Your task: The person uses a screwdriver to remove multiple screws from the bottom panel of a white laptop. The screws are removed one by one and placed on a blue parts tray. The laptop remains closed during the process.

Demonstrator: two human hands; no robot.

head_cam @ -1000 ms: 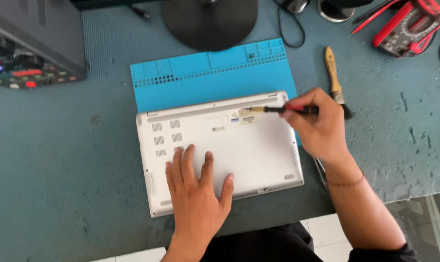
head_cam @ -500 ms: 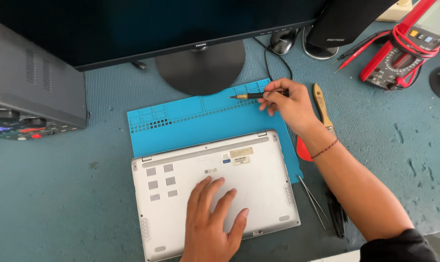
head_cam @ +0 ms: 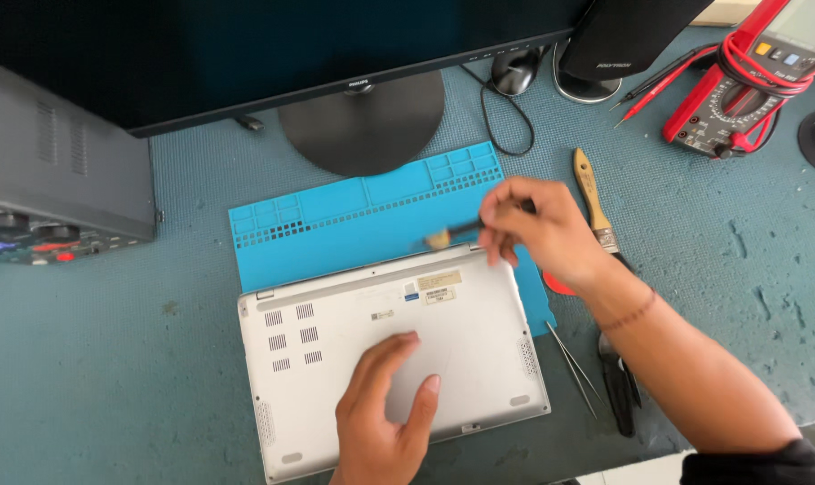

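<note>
Pressing laptop (head_cam: 398,359) flat w/ left hand (head_cam: 385,418); right hand (head_cam: 538,229) pinches blurred, prob. screwdriver (head_cam: 457,233).

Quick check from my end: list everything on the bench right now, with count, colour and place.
laptop: 1, silver, underside up, centre front
mat: 1, blue, under and behind laptop
monitor: 1, black, back centre
box: 1, grey, left
mouse: 1, dark, back
multimeter: 1, red, back right
brush: 1, wooden handle, right of mat
tweezers: 1, metal, right of laptop
bench: 1, teal
screwdriver: 1, blurred, in right hand
left hand: flat on laptop
right hand: above mat
</note>
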